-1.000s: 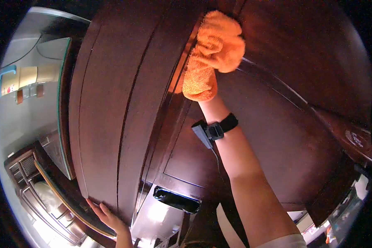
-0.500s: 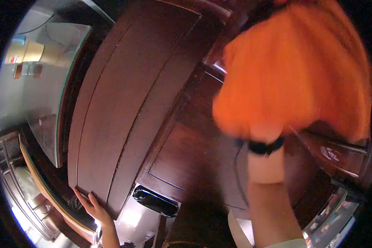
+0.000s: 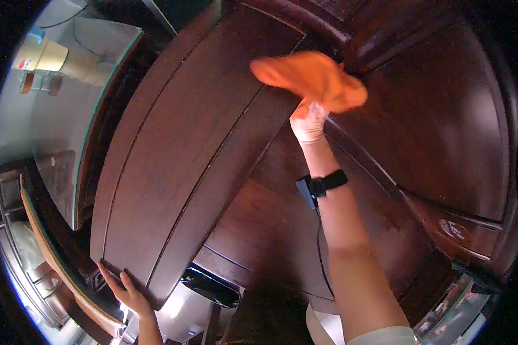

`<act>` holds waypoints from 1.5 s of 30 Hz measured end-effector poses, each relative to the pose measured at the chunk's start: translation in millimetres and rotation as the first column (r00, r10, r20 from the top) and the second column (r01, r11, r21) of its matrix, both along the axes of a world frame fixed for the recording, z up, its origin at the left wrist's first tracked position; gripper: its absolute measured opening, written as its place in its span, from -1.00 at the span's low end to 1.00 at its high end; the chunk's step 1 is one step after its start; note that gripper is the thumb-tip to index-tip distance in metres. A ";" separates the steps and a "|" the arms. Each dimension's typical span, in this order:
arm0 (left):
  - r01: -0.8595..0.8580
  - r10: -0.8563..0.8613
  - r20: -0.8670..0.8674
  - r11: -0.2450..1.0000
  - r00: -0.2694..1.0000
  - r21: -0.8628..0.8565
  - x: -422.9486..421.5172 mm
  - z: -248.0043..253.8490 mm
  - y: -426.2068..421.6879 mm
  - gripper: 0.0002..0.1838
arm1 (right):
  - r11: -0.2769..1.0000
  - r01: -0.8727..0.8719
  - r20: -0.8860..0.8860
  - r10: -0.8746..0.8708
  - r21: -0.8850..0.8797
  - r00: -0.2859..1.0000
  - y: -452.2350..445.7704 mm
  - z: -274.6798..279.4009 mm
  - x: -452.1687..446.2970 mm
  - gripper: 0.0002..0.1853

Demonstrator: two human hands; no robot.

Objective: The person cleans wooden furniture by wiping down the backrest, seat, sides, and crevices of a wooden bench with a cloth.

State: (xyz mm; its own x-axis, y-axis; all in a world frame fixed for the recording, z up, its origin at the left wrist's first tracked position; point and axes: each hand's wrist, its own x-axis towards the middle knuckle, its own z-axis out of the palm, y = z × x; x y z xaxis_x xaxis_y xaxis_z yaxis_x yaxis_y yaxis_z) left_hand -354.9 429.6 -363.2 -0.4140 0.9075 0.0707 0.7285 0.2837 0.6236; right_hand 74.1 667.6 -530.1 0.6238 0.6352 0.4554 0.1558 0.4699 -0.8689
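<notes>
My right hand (image 3: 311,122) is closed on an orange cloth (image 3: 316,80), which spreads above it over the upper inner edge of a dark wooden panel (image 3: 178,138). A black strap with a small device (image 3: 322,187) circles my right wrist, and a thin cable hangs from it. At the lower left, my left hand (image 3: 126,292) rests with fingers apart on the bottom edge of the same panel. Part of the right hand's fingers is hidden by the cloth.
A glass-topped surface (image 3: 63,132) with a yellow cup (image 3: 53,57) is at the left. Below it stands a wood-and-metal frame (image 3: 57,259). A black object (image 3: 210,287) lies near the bottom centre. More dark wooden panelling (image 3: 443,115) fills the right.
The orange cloth, close to the camera and spread wide at the right half a second ago, is now farther away at the upper centre with my right hand. My left hand stays on the panel's edge.
</notes>
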 end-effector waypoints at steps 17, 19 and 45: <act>0.017 -0.017 0.043 1.000 0.999 0.003 -13.1 -5.0 -3.2 -0.43 | 0.744 0.538 0.916 0.279 -0.395 0.286 -60.4 -88.2 0.7 -0.59; 0.003 -0.003 0.013 1.000 1.000 0.001 -7.3 -2.4 -0.9 -0.44 | 0.789 0.564 0.955 0.093 -0.244 0.283 -58.2 -89.1 -15.1 -0.63; 0.019 -0.018 -0.052 1.000 0.998 0.013 -11.7 -1.8 -0.9 -0.42 | 0.859 -0.447 -0.118 0.431 -0.250 0.895 -240.5 87.0 -236.1 -0.27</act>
State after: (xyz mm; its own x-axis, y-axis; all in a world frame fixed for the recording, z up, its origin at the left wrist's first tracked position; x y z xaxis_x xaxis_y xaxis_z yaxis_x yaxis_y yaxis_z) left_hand -366.6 428.8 -365.0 -0.3926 0.9139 0.1037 0.7651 0.2620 0.5883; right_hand -161.9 427.1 -443.1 0.2711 0.9404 0.2053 -0.0649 0.2307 -0.9709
